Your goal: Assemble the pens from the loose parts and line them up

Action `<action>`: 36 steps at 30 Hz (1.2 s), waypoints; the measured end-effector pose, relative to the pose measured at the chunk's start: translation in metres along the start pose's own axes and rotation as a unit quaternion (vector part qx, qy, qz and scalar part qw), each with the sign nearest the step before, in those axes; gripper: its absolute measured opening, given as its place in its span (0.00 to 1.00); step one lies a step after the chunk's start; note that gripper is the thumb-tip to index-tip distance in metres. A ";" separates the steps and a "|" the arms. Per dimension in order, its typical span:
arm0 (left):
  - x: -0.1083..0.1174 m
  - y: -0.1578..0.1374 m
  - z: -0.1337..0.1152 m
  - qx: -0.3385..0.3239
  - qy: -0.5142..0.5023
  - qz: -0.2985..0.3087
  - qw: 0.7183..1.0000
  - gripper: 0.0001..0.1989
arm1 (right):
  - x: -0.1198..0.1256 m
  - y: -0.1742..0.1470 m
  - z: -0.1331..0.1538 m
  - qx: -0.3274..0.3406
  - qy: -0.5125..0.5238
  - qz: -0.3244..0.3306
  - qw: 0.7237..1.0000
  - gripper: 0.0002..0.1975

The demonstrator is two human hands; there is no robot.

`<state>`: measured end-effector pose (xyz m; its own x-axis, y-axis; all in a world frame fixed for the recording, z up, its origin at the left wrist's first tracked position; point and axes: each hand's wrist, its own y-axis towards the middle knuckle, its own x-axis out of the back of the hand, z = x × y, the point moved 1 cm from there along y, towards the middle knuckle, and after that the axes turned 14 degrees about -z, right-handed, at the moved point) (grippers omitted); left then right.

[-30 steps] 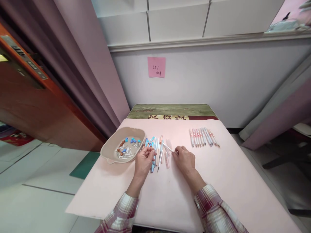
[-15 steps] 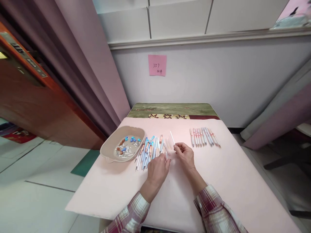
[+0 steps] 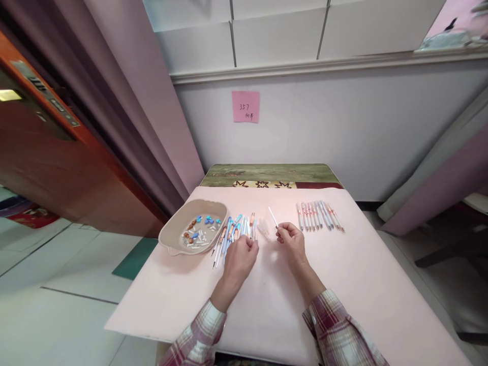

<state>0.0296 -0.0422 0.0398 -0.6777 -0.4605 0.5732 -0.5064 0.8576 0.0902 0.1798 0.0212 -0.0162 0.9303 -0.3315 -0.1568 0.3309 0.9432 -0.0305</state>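
Observation:
Between the thumb and fingers of my right hand [image 3: 293,245] is a slim white pen refill [image 3: 272,215], pointing up and to the left. My left hand [image 3: 240,259] is closed at the near right side of a pile of pen parts [image 3: 224,243]; what its fingertips hold, if anything, is hidden. Blue and orange patterned barrels and white refills make up the pile, partly covered by that hand. Several clear, pinkish tubes [image 3: 263,229] lie between my hands.
At the left stands a beige basin [image 3: 168,236] with small blue, brown and white pieces inside. Several pens [image 3: 319,216] lie in a row on the right. Pink covering [image 3: 285,315] spreads over the table, which meets a wall bearing a pink note [image 3: 245,107].
My left hand has drawn slightly left, away from the clear tubes, and its fingers have closed up. My right hand still holds the refill, nearly in place. The view has tilted slightly.

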 end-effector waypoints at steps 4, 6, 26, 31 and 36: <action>0.001 0.008 0.000 0.186 -0.357 0.048 0.914 0.13 | 0.002 -0.008 0.010 0.136 -0.086 0.044 0.986 0.09; -0.003 0.008 0.002 0.248 -0.453 0.043 0.856 0.12 | 0.004 -0.012 0.016 0.191 -0.111 0.057 0.974 0.08; -0.013 -0.002 0.009 0.240 -0.512 0.005 0.825 0.15 | 0.001 -0.021 0.022 0.278 -0.182 0.082 0.940 0.09; -0.020 -0.007 0.013 0.282 -0.543 0.025 0.790 0.12 | -0.004 -0.026 0.019 0.250 -0.133 0.135 0.949 0.10; -0.012 0.003 0.014 0.349 -0.572 0.009 0.742 0.01 | 0.004 -0.013 0.012 0.179 -0.066 0.073 0.979 0.18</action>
<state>0.0291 -0.0375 0.0212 -0.4947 -0.6866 -0.5328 -0.3741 0.7216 -0.5826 0.1811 0.0071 -0.0041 0.9764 -0.2160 -0.0031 0.2045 0.9197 0.3352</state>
